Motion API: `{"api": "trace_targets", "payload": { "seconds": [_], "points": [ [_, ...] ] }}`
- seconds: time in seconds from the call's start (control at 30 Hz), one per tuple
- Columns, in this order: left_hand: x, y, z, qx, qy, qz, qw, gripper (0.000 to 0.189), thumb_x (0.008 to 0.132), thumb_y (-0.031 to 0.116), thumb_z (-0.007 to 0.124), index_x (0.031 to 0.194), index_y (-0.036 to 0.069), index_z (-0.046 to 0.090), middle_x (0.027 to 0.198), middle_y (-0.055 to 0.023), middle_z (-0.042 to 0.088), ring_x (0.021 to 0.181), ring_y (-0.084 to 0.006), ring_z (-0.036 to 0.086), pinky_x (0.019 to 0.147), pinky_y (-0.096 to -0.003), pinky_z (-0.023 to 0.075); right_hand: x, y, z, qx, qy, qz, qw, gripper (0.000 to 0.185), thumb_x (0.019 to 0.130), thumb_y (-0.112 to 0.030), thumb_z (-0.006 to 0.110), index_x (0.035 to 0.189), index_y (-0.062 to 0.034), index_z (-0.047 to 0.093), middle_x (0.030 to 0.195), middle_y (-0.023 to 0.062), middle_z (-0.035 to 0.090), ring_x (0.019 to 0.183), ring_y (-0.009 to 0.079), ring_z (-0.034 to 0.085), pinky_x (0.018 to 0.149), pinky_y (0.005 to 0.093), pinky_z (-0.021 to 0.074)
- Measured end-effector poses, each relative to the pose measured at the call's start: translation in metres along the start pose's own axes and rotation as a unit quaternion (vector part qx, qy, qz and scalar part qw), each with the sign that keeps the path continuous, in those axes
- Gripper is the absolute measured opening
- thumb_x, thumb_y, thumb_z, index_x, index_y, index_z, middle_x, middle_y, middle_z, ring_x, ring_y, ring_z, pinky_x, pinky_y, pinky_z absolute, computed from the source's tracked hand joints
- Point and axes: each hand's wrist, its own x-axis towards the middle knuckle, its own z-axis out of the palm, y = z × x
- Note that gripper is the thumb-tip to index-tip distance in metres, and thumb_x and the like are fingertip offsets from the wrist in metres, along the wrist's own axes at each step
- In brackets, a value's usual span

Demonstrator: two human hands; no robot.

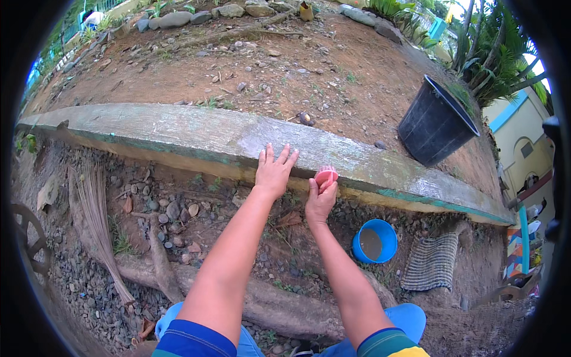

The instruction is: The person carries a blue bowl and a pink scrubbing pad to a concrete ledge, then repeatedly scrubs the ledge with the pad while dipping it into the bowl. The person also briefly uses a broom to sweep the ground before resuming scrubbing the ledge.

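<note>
My left hand point(273, 175) rests with spread fingers on the front edge of a long concrete ledge point(187, 122) and holds nothing. To its right, my right hand point(322, 201) grips a pink scrub brush point(326, 176) at the ledge's front edge, bristles pointing away from me. The ledge's top looks wet and partly whitish around both hands, with worn green paint along its front. A blue plastic container point(387, 241) with murky liquid stands on the ground below the ledge, right of my right forearm.
A black bucket point(435, 125) stands tilted in view behind the ledge at right. A striped cloth point(432, 261) lies right of the blue container. A stick broom point(96, 205) lies at left. Thick tree roots point(285, 308) and stones cross the ground before me. Another person point(93, 18) is far off, upper left.
</note>
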Motion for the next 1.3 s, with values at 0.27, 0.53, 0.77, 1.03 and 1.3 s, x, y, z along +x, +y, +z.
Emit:
{"api": "trace_targets", "payload": {
  "seconds": [0.27, 0.53, 0.77, 1.03, 1.3],
  "points": [
    [0.0, 0.004, 0.001, 0.004, 0.016, -0.018, 1.0, 0.076, 0.077, 0.005, 0.058, 0.144, 0.024, 0.028, 0.151, -0.0057, 0.024, 0.135, -0.0462, 0.019, 0.111, -0.0542, 0.015, 0.075, 0.073, -0.084, 0.103, 0.167, 0.135, 0.971, 0.04, 0.088, -0.032, 0.063, 0.102, -0.0007, 0.043, 0.087, 0.0091, 0.055, 0.074, 0.0187, 0.057, 0.068, 0.0355, 0.0478],
    [0.002, -0.005, 0.007, -0.02, 0.029, -0.007, 0.999, 0.073, 0.08, 0.0, 0.051, 0.145, 0.026, 0.027, 0.152, -0.0042, 0.022, 0.137, -0.0436, 0.019, 0.112, -0.0519, 0.0156, -0.015, -0.004, 0.009, 0.041, -0.01, 0.08, 0.996, 0.062, 0.085, -0.032, 0.067, 0.129, -0.0006, 0.036, 0.114, 0.0151, 0.054, 0.102, 0.0241, 0.054, 0.087, 0.036, 0.0436],
    [0.002, 0.001, 0.001, -0.012, -0.004, -0.013, 1.0, 0.075, 0.079, 0.0, 0.052, 0.145, 0.026, 0.027, 0.152, -0.0047, 0.022, 0.137, -0.0437, 0.017, 0.112, -0.0531, 0.0136, 0.072, 0.064, -0.081, 0.017, 0.116, 0.123, 0.986, 0.044, 0.088, -0.031, 0.063, 0.111, 0.0011, 0.043, 0.1, 0.0148, 0.056, 0.087, 0.0249, 0.057, 0.077, 0.0388, 0.046],
    [0.004, 0.009, -0.004, -0.034, -0.01, 0.001, 0.999, 0.061, 0.088, 0.009, 0.046, 0.144, 0.026, 0.029, 0.152, -0.0036, 0.022, 0.138, -0.0441, 0.015, 0.113, -0.0518, 0.0119, -0.022, -0.015, 0.025, 0.024, -0.029, -0.034, 0.999, 0.037, 0.082, -0.023, 0.069, 0.092, -0.0029, 0.04, 0.083, 0.0153, 0.046, 0.075, 0.0321, 0.049, 0.071, 0.0428, 0.042],
    [0.0, 0.002, -0.003, -0.005, -0.024, -0.037, 0.999, 0.071, 0.083, 0.002, 0.052, 0.145, 0.026, 0.027, 0.153, -0.0027, 0.02, 0.138, -0.0435, 0.013, 0.113, -0.0517, 0.0105, 0.115, 0.068, -0.146, -0.081, 0.224, 0.086, 0.967, 0.045, 0.087, -0.034, 0.064, 0.105, 0.0009, 0.042, 0.099, 0.0123, 0.053, 0.088, 0.0232, 0.054, 0.08, 0.0387, 0.0442]
  ]
}}
